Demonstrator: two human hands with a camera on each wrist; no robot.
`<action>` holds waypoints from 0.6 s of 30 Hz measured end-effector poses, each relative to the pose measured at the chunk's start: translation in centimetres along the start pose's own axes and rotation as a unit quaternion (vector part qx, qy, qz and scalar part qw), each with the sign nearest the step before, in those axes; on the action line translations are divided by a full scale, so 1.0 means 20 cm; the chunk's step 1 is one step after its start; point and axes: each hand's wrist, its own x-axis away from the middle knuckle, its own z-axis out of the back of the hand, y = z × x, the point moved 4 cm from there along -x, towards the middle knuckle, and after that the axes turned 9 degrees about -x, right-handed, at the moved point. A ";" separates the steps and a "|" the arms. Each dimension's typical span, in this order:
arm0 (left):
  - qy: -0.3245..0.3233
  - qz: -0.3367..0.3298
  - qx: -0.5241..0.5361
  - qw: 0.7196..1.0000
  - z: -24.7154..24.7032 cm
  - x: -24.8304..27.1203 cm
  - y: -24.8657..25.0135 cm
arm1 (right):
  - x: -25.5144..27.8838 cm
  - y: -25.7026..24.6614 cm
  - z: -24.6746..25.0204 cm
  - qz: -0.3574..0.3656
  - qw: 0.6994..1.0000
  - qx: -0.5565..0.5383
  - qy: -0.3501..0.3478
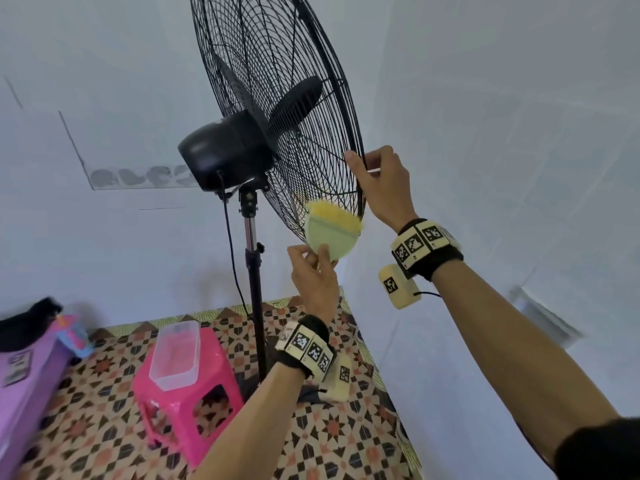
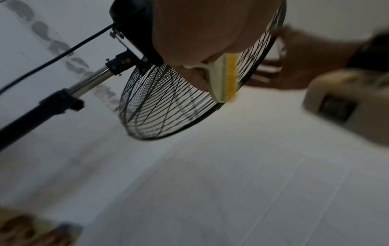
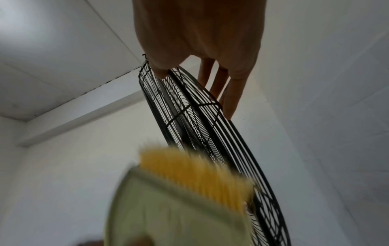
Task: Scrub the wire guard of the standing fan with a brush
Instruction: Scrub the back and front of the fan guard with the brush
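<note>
A black standing fan with a round wire guard (image 1: 277,98) stands on a pole in front of me. My left hand (image 1: 313,268) pinches a pale green brush (image 1: 329,233) with yellow bristles (image 1: 334,213), held against the guard's lower rim. The left wrist view shows the brush (image 2: 219,78) edge-on with its bristles at the guard (image 2: 160,109). My right hand (image 1: 377,174) grips the guard's outer rim above the brush, thumb on one side and fingers (image 3: 231,93) on the other side of the guard (image 3: 210,116). The brush (image 3: 179,203) is blurred in that view.
A pink plastic stool (image 1: 187,393) with a clear tub (image 1: 176,355) on it stands on the patterned floor left of the fan pole (image 1: 256,289). A purple case (image 1: 27,368) lies at far left. White tiled walls close in behind and to the right.
</note>
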 end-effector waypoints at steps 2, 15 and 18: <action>0.001 0.019 -0.042 0.999 0.00 0.03 -0.11 | 0.00 0.01 0.01 -0.002 1.000 -0.003 -0.007; 0.002 -0.033 -0.100 0.994 0.01 -0.04 -0.09 | -0.01 0.02 0.00 -0.002 1.000 0.000 0.003; -0.003 -0.012 -0.128 0.992 0.03 -0.02 -0.17 | -0.01 0.01 0.00 0.001 1.000 0.001 0.001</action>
